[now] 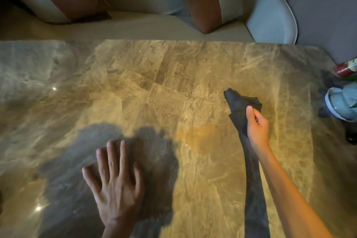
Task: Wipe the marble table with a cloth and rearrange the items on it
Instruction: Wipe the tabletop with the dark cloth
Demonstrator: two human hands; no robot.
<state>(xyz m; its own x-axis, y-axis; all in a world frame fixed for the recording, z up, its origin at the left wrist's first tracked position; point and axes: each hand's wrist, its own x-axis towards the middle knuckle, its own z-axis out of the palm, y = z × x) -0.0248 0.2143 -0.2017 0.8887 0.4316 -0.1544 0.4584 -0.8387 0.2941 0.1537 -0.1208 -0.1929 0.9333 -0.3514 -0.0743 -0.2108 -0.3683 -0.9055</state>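
In the head view the left hand [116, 185] lies flat on the marble worktop [154, 83] at about 7 o'clock, its fingers [111, 152] straight, spread and holding nothing, probably to support the body during the reach. The right hand [257, 127], at about 3 o'clock, curls around the dark grey cloth [241, 106], which is crumpled into a bunch pointing toward 11 o'clock, its front end seemingly on the stone for wiping.

Our bare left hand [116, 185] lies flat, palm down, fingers straight & spread wide. Our bare right hand [257, 127] is further out, arm stretched long, thumb & fingers curled round a dark grey soft cloth [238, 103].
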